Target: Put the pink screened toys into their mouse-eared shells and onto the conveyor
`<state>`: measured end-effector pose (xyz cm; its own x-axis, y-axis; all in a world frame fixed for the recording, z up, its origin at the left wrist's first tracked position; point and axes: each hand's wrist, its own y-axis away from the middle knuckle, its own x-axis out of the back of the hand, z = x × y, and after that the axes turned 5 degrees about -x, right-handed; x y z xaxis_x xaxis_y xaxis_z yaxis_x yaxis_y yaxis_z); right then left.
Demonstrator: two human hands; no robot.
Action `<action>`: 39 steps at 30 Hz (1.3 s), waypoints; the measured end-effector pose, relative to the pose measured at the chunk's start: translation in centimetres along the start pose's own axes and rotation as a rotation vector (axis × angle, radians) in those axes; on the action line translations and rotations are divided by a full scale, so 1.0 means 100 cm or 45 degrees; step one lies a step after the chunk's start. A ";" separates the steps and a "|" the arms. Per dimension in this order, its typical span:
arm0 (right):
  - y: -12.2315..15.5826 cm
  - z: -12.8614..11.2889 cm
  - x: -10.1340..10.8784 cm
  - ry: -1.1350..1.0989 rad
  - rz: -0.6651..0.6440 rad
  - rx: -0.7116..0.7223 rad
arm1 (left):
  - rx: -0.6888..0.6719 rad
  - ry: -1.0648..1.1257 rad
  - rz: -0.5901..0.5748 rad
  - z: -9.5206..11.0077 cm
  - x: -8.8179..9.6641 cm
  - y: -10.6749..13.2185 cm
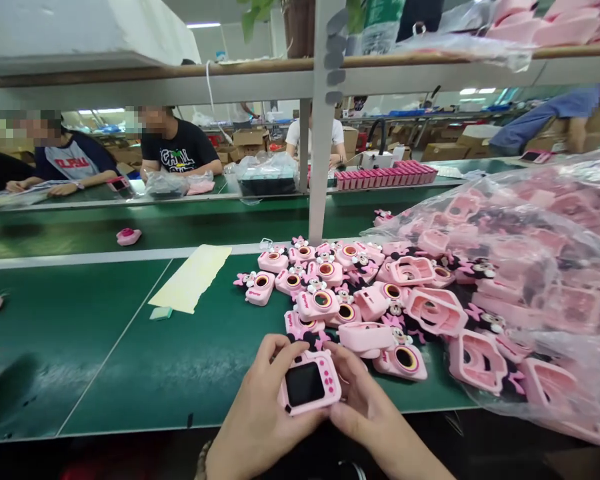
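Between my two hands is a pink toy camera (307, 385), its dark screen and deep-pink buttons facing me. My left hand (260, 407) wraps round its left side, fingers on the top edge. My right hand (363, 400) grips the right side, with the thumb near the lower corner. A black and pink mouse-figure trim shows above the camera's top, partly hidden by fingers. Just beyond my hands lies a heap of pink camera covers (325, 300) with mouse figures and round lens rings. One such cover (403, 360) rests close to my right hand.
A clear plastic bag (545, 220) full of pink covers spreads across the right. A yellow sheet (193, 277) and a small pale green block (161, 313) lie left of the heap. A metal post (321, 133) stands ahead. Across the line, several people sit behind a row of pink boxes (387, 175).
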<state>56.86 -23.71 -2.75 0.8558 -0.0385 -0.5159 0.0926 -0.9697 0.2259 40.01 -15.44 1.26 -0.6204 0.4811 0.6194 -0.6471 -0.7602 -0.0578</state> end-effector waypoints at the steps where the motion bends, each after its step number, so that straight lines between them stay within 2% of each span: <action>1: -0.003 0.004 -0.001 -0.069 0.039 -0.020 | 0.013 0.025 0.020 0.000 -0.001 -0.001; 4: -0.010 0.016 -0.003 -0.272 0.065 -0.139 | 0.010 0.057 0.059 0.000 -0.004 -0.003; 9: -0.020 0.027 -0.009 -0.511 -0.070 -0.245 | -0.093 0.009 0.122 -0.004 -0.004 -0.005; 13: -0.023 0.026 -0.011 -0.579 -0.113 -0.280 | -0.144 0.040 0.140 -0.002 -0.002 -0.004; 19: -0.019 0.024 -0.013 -0.627 -0.240 -0.378 | -0.173 0.051 0.167 0.012 -0.001 -0.005; 24: -0.016 0.030 -0.014 -0.478 -0.095 -0.325 | -0.267 -0.043 0.200 0.017 0.000 -0.004; 29: -0.019 0.027 -0.015 -0.424 0.031 -0.278 | -0.188 0.011 0.224 0.013 -0.004 -0.003; 32: -0.021 0.021 -0.019 -0.440 0.008 -0.271 | -0.167 0.024 0.234 0.011 -0.006 -0.002; 39: -0.022 0.021 -0.028 -0.597 -0.173 -0.255 | -0.066 0.157 0.232 0.009 -0.001 0.002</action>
<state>53.14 -22.01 -3.53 0.5142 -0.0638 -0.8553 0.3216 -0.9101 0.2612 40.39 -16.02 1.92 -0.7768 0.3899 0.4946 -0.5391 -0.8176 -0.2022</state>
